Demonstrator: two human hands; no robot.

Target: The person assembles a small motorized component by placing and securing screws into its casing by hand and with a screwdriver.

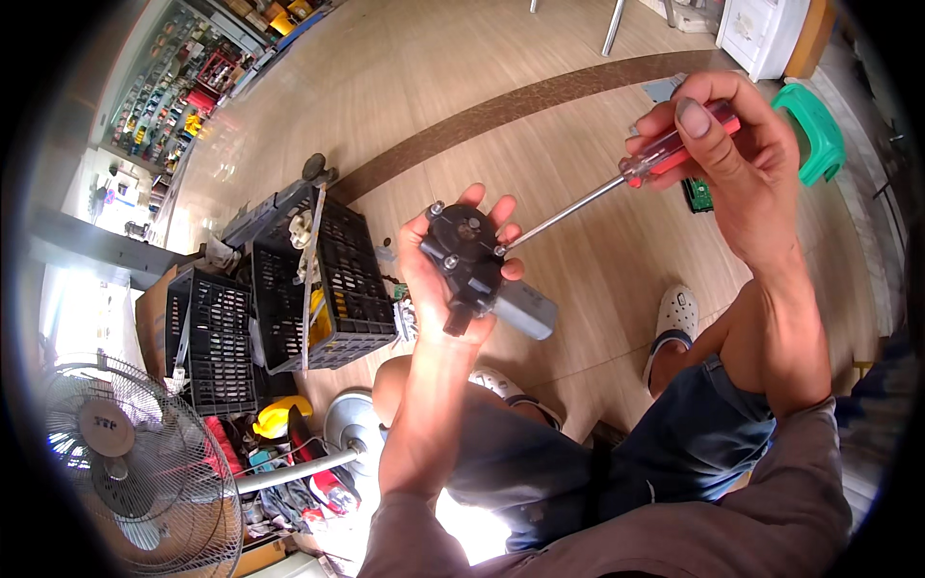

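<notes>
My left hand point(438, 289) is wrapped round a small black geared motor point(469, 243) with a grey cylindrical can point(525, 310) at its lower right. Several metal posts stick up from the black housing. In my right hand point(737, 178) is a screwdriver point(665, 157) with a clear and red handle, pinched between thumb and fingers. Its long steel shaft slants down to the left, and the tip meets or nearly meets a post on the housing's right edge. Whether the tip sits in a screw is too small to tell.
Black plastic crates point(328, 279) with parts stand on the tiled floor at left. A standing fan point(135, 453) is nearer, beside a pile of tools. A green stool point(814, 130) stands at far right, with a green circuit board point(698, 196) behind my right hand.
</notes>
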